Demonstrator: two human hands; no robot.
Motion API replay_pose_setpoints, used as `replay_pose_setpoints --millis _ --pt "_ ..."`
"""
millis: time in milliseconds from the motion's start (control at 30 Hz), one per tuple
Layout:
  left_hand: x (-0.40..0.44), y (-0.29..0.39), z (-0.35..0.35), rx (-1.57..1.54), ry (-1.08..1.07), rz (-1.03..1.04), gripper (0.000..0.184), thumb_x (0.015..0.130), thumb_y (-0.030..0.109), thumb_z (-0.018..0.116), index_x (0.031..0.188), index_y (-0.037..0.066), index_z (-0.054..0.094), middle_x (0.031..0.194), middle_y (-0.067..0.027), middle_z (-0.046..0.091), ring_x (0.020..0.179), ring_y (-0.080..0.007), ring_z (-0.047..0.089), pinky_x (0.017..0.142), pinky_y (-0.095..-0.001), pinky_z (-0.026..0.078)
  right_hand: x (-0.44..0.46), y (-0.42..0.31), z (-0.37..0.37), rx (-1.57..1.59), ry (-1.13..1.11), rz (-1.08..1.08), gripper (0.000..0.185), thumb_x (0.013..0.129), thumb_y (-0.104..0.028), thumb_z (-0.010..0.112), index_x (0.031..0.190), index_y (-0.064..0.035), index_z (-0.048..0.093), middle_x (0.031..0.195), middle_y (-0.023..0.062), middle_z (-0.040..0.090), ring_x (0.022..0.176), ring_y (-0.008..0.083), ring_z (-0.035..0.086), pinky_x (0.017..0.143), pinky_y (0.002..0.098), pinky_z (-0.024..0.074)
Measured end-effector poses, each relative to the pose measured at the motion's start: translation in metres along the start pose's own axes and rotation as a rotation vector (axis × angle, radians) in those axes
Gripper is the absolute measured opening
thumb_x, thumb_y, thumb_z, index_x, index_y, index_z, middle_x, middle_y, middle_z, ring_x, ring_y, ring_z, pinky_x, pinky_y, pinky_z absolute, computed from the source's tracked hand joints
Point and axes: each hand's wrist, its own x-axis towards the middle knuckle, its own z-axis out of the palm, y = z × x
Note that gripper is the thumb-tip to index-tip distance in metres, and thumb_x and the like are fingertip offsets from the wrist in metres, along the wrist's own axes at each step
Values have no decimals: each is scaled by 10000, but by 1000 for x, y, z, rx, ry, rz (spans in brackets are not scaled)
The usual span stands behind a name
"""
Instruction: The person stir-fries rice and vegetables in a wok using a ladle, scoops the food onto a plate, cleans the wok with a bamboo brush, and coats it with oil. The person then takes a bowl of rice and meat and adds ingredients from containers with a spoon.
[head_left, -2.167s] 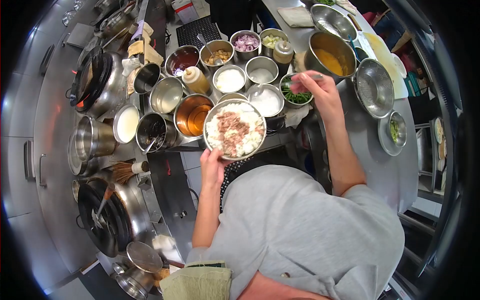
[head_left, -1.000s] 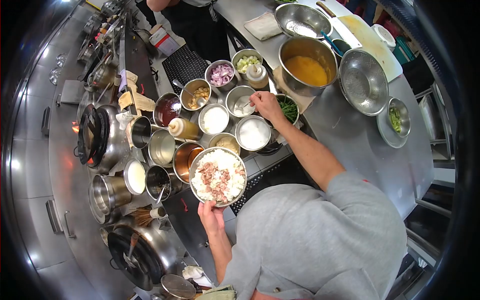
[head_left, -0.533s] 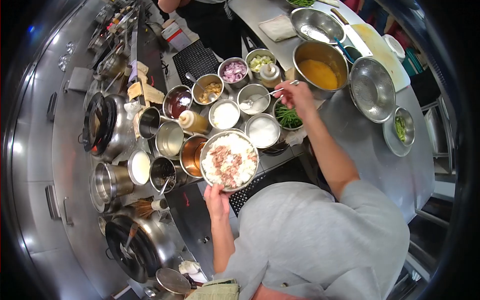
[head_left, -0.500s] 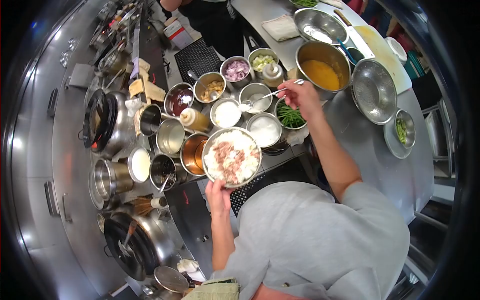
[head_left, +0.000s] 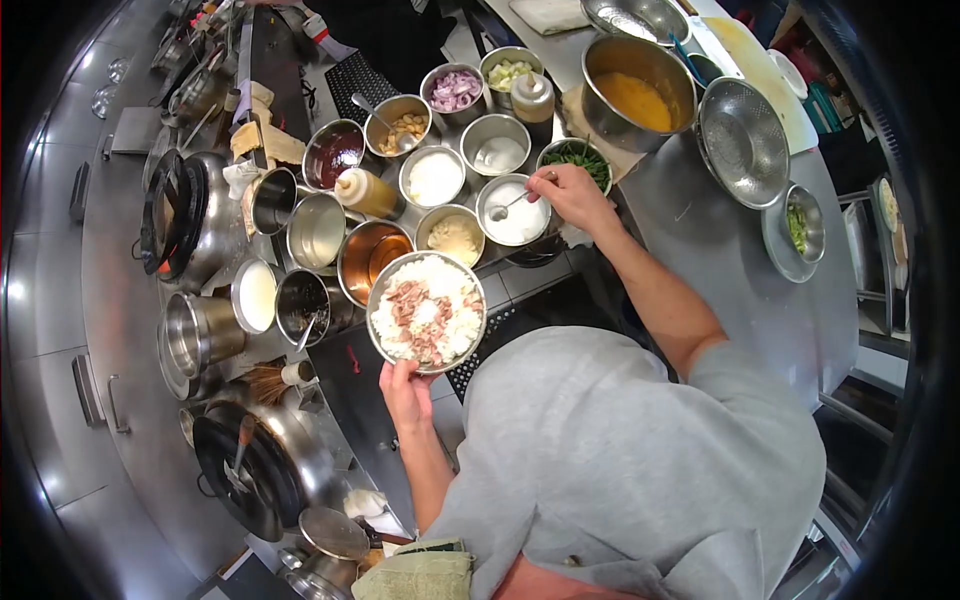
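Observation:
My left hand (head_left: 405, 398) grips the near edge of a metal bowl (head_left: 373, 325) heaped with white rice (head_left: 448, 305) and chopped pinkish meat (head_left: 412, 312). The bowl is held level in front of the tubs. My right hand (head_left: 572, 198) pinches the handle of a metal spoon (head_left: 510, 206), fingers closed. The spoon's head is over or in a metal tub of white powder or grains (head_left: 515, 228); contact is unclear. Around it stand a tub of pale minced paste (head_left: 452, 238), another white-filled tub (head_left: 434, 178) and a tub of chopped greens (head_left: 580, 158).
Squeeze bottles (head_left: 365, 193) stand among the tubs. A deep pot of orange liquid (head_left: 638, 100) and a perforated colander (head_left: 745, 140) are on the right counter. Woks (head_left: 240, 470) line the left. Another person in dark clothes (head_left: 385, 45) is at the far end.
My right hand has lowered the spoon to the nearer white-filled tub. The rice bowl has shifted left and nearer, uncovering the tub of pale paste. The whole view has shifted slightly.

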Motion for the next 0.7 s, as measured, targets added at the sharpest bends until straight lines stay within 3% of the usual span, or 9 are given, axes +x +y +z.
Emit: replay_pose_setpoints --millis 167,300,433,633,700 --pt "-13 -1 -7 -68 85 39 435 743 7 450 1171 -62 477 1099 -176 585 935 -277 627 723 -445 577 5 7 6 -26 16 3 270 813 -266 562 824 -35 702 714 74 683 629 184 612 597 316 450" --pt "-12 -13 -15 -81 100 32 426 747 4 448 1169 -44 479 1109 -164 582 962 -273 613 749 -462 565 10 21 1 150 5 -2 278 832 -251 555 847 -9 690 719 60 686 654 151 615 637 276 448" --pt "-11 -17 -7 -98 83 36 357 757 5 460 1106 -56 499 1058 -158 592 902 -261 625 710 -435 572 -1 -7 -22 435 -46 209 247 876 -229 540 879 -19 669 793 72 681 729 121 622 702 248 433" --pt "1 -21 22 -83 4 8 304 778 14 479 1070 -69 499 1023 -145 596 868 -239 625 714 -424 571 -34 -86 -45 595 -171 8 277 891 -243 545 910 7 662 823 84 677 773 118 625 736 233 432" --pt "5 -24 29 -87 -14 -4 264 776 14 491 1028 -65 499 993 -146 595 837 -234 623 703 -431 573 -32 -98 -32 452 -149 -145 296 899 -252 540 920 18 660 821 93 678 779 128 627 751 238 438"
